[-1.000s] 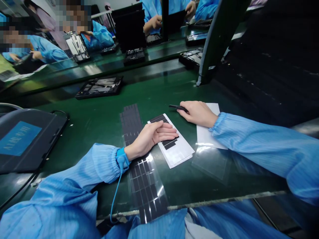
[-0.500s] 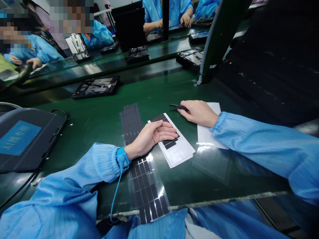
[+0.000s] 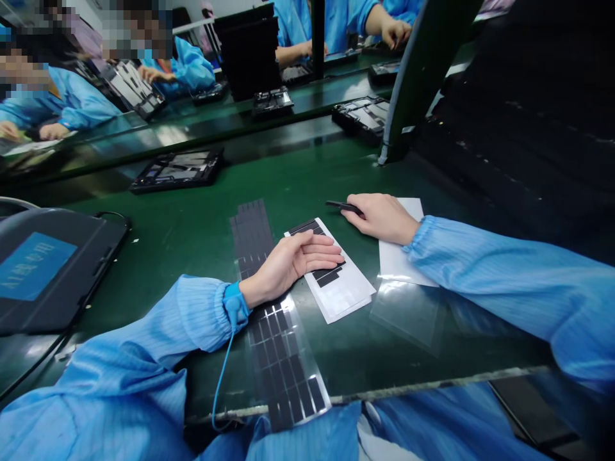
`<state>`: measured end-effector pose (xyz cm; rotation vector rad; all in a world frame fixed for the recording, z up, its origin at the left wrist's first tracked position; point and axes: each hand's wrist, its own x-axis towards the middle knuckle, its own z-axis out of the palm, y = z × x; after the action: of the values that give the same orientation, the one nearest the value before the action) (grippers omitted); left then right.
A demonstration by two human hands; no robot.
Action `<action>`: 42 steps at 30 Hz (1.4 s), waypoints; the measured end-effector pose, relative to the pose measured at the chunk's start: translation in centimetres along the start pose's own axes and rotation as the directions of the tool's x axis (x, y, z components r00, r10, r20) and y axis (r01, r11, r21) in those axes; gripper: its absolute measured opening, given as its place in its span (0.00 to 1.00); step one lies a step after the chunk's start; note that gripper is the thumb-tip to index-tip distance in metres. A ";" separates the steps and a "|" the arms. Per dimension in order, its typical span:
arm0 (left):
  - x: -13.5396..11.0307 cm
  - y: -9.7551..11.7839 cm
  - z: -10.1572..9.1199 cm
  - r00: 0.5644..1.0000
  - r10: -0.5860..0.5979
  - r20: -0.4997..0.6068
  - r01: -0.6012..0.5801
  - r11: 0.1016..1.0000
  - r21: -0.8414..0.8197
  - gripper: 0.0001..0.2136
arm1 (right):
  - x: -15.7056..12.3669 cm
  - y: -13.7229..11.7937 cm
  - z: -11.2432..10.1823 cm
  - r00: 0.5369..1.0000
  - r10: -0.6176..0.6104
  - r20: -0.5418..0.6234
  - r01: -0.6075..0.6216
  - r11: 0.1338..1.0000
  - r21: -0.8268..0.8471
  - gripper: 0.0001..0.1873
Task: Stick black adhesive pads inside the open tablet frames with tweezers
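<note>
Green worktop (image 3: 187,237) stretches across this side of the room, a line of blue-sleeved people (image 3: 86,99) beyond it. On it, the left hand (image 3: 307,256) has its fingers straight and side by side, palm turned up at a slant, gripping nothing I can see. It lies over black strips (image 3: 328,276) on a folded white sheet (image 3: 346,298), hiding some of them. The right hand (image 3: 379,218) is closed round a slim black tool (image 3: 343,206) — its tip points left, apart from the strips — and sits over part of a white paper (image 3: 408,262), with a clear film (image 3: 408,317) nearer the body. Beneath the left wrist and its blue band (image 3: 234,304) runs clear backing with rows of black pieces (image 3: 283,358), reaching the worktop's near edge. Farther off lie a black frame (image 3: 177,169) and, at far left, a dark case (image 3: 62,314) with a blue label (image 3: 36,266).
</note>
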<state>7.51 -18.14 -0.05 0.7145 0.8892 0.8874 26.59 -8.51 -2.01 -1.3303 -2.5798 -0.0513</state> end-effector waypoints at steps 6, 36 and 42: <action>-0.1 0.0 0.0 1.000 0.011 0.008 -0.011 1.000 0.009 0.16 | 0.0 0.1 0.1 1.000 -0.011 -0.010 0.011 1.000 0.002 0.10; -0.1 -0.6 -0.4 0.995 0.077 0.057 -0.082 0.993 0.088 0.05 | 1.6 0.8 -1.1 0.997 0.076 0.022 -0.079 0.964 0.252 0.13; -1.0 -0.2 -0.5 0.850 0.394 0.351 -0.521 0.520 0.678 0.08 | 8.2 3.0 -0.9 0.788 0.612 0.064 -0.402 0.434 0.806 0.06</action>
<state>6.79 -19.06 -0.07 1.8185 0.9374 0.8857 24.60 -0.39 0.47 -1.4963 -1.4995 0.8887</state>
